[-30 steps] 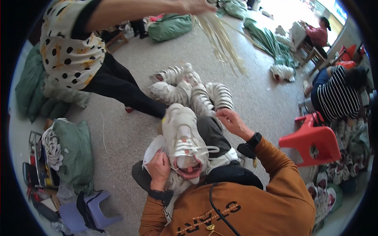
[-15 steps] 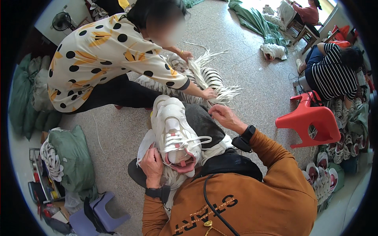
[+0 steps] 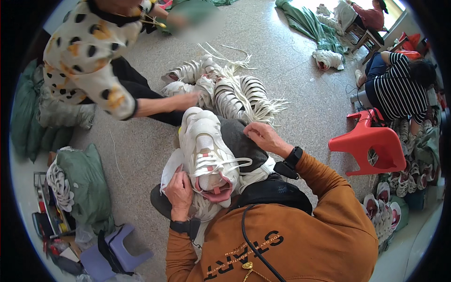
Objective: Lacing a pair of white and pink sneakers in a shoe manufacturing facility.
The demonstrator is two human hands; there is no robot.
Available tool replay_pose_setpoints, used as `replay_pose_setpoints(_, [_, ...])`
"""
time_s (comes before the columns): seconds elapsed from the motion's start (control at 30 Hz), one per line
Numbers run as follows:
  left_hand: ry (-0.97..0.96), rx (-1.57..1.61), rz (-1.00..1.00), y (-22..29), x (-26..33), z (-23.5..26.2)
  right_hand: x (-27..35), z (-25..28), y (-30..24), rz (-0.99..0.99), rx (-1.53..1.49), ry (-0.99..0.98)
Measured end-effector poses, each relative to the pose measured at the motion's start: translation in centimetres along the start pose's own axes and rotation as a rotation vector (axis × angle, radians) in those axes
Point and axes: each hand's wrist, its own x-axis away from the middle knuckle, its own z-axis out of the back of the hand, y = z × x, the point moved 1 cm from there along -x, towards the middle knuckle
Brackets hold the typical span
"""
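A white and beige sneaker (image 3: 204, 136) with a pink lining lies across my lap, its toe pointing away from me. White laces run across its front, and one loop stands out to the right. At its left side my left hand (image 3: 180, 190) is closed against it, next to a white flap (image 3: 171, 168). My right hand (image 3: 267, 138) hovers over my dark trouser knee with its fingers curled together; what they hold, if anything, is too small to make out. More white laces (image 3: 258, 173) hang over my lap beneath the sneaker.
On the floor ahead sits a heap of white sneakers (image 3: 230, 96) with long loose laces. A co-worker in a spotted top (image 3: 89, 61) leans in from the left. Right are a red stool (image 3: 371, 141) and shoe piles; left, a green sack (image 3: 84, 188) and purple stool (image 3: 117, 254).
The co-worker has let go of the heap's laces and moved back to the left, one arm reaching toward the sneaker's toe. My right hand has shifted slightly left; my left hand stays at the sneaker.
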Motion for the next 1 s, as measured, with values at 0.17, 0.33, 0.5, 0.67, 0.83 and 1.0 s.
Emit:
replay_pose_setpoints(0.17, [0.108,0.136,-0.016,0.4,-0.3,1.5,-0.1,0.2,-0.8,0.018,0.038,-0.035])
replay_pose_setpoints(0.33, [0.119,0.281,-0.04,3.6,-0.8,3.8,0.4,0.2,-4.7,0.019,-0.048,-0.199])
replay_pose_setpoints(0.5, [0.161,0.204,-0.159,5.2,-0.5,3.5,1.4,-1.4,-6.1,0.266,0.126,-0.35])
replay_pose_setpoints(0.67, [0.169,0.224,-0.211,6.3,0.1,3.4,1.2,-3.7,-6.8,0.319,0.069,-0.29])
replay_pose_setpoints(0.83, [0.162,0.199,-0.297,7.4,-0.4,3.3,0.3,-5.1,-5.7,0.474,0.212,-0.276])
replay_pose_setpoints(1.0, [0.187,0.19,-0.312,7.1,-0.5,3.5,0.5,-3.5,-6.8,0.018,-0.293,-0.522])
